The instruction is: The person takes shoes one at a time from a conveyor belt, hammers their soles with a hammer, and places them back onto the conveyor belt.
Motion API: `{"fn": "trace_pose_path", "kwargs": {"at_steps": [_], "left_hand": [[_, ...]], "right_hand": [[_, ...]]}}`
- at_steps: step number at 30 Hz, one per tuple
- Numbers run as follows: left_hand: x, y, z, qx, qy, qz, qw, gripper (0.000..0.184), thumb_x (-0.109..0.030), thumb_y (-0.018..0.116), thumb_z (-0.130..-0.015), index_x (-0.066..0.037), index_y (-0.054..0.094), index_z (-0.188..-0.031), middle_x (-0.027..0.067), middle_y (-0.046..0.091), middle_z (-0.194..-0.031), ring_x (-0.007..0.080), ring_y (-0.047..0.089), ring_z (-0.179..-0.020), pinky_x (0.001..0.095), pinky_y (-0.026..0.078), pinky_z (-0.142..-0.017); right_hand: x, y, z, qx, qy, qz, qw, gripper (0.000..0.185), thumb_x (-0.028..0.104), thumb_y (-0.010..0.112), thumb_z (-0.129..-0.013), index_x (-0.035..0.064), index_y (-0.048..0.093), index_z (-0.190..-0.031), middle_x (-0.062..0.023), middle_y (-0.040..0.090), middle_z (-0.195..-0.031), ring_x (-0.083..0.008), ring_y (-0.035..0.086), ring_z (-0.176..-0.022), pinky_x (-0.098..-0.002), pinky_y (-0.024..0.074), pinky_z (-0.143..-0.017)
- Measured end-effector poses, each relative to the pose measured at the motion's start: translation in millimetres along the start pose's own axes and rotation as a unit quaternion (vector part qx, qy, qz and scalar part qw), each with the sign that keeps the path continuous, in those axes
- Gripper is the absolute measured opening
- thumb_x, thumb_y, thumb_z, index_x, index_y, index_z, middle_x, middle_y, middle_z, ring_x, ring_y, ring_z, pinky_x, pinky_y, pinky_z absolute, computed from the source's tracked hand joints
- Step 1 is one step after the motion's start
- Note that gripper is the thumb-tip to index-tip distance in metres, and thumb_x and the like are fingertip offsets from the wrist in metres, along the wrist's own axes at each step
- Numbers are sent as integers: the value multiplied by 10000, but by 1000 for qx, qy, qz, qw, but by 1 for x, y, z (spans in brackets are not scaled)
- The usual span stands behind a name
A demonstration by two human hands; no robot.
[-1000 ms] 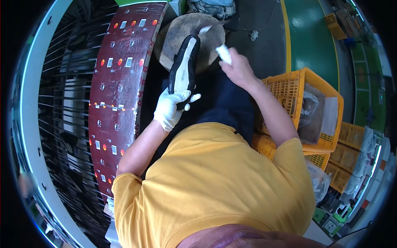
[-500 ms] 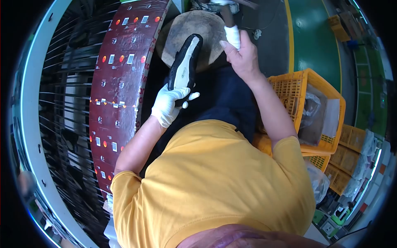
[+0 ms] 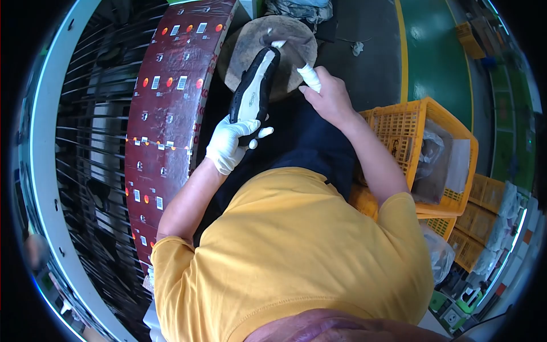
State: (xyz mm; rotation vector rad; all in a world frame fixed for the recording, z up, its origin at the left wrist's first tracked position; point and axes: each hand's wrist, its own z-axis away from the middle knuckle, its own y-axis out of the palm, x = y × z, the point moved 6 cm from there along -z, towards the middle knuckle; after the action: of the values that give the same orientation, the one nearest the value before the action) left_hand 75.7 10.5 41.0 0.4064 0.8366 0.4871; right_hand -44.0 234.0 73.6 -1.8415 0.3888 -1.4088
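My left hand (image 3: 227,143), in a white glove, grips one end of a black shoe-shaped piece (image 3: 253,88) with a long pale sole-like strip facing up. The far end of the piece lies over a round, worn block (image 3: 239,57). My bare right hand (image 3: 329,96) is closed around the white-wrapped handle of a hammer-like tool (image 3: 308,75). The tool's head, smeared by motion, is over the block, close to the tip of the black piece. Whether it touches the piece I cannot tell.
A dark red patterned surface (image 3: 165,114) runs along the left, beside a black rack (image 3: 97,148). Yellow crates (image 3: 423,154) stand at the right, one holding clear plastic. Bundled cloth (image 3: 299,10) lies beyond the block.
The tool was over the block, rose up and to the right with my right hand, and is now back down near the tip of the black piece. My left hand has shifted slightly left.
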Motion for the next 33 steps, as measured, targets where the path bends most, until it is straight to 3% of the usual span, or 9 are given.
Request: {"fn": "trace_pose_path", "kwargs": {"at_steps": [11,13,14,23,26,29,30,31,33], "left_hand": [[3,-1,0,0,0,4,1000,390,16,684,-914,-4,615,-1297,157,741,-1170,267,772,-934,285,452,-574],[4,-3,0,2,-1,6,1000,389,15,685,-914,-3,615,-1296,157,741,-1170,267,772,-931,286,450,-573],[4,-2,-1,3,-1,9,1000,389,15,686,-914,-2,615,-1295,157,741,-1171,268,773,-928,288,448,-573],[0,0,1,-11,-4,12,1000,367,23,684,-915,-1,617,-1276,149,749,-1130,277,775,-932,288,455,-566],[1,-4,0,-19,2,-21,1000,386,5,670,-924,-16,630,-1307,148,754,-1162,262,764,-939,280,449,-567],[-1,-1,1,-8,10,-22,1000,313,23,687,-917,-8,621,-1221,135,741,-1073,278,782,-916,291,466,-556],[-3,0,0,-5,14,-23,1000,313,23,687,-917,-8,621,-1221,135,741,-1073,278,782,-916,291,466,-556],[-3,0,0,-12,15,-27,999,309,24,688,-918,-8,620,-1217,133,739,-1068,277,783,-910,288,467,-555],[-4,-2,0,-20,13,-33,999,305,24,689,-918,-9,619,-1213,132,737,-1063,277,785,-903,286,469,-554]], "right_hand": [[-13,-4,19,-115,52,-154,980,358,212,788,-907,-12,605,-1119,-280,717,-931,-429,748,-906,-467,569,-735],[-20,13,19,-140,2,-99,985,316,186,820,-910,5,595,-1039,-98,709,-837,-209,692,-739,-376,559,-672],[-25,22,14,25,35,64,997,327,199,816,-915,-5,593,-1041,-129,707,-832,-223,700,-743,-365,557,-679],[-15,6,-13,-108,-91,68,988,283,202,771,-953,10,569,-1002,-109,671,-747,-163,650,-580,-330,507,-541],[9,-25,-23,-97,83,-183,975,235,190,747,-973,31,584,-1030,-66,649,-712,-105,604,-530,-292,480,-500],[-16,-5,-37,-194,-101,-59,974,264,202,737,-967,13,584,-1069,-82,665,-750,-114,622,-543,-304,503,-519],[-23,2,-44,-110,-130,110,979,282,208,732,-962,6,582,-1089,-86,660,-758,-119,632,-558,-309,511,-514],[-19,3,-42,145,133,-42,980,282,212,737,-960,10,580,-1080,-76,649,-749,-113,627,-560,-302,503,-492],[-3,-26,-44,40,81,-128,988,297,218,745,-965,0,569,-1065,-55,625,-728,-104,608,-546,-289,491,-476]]}}
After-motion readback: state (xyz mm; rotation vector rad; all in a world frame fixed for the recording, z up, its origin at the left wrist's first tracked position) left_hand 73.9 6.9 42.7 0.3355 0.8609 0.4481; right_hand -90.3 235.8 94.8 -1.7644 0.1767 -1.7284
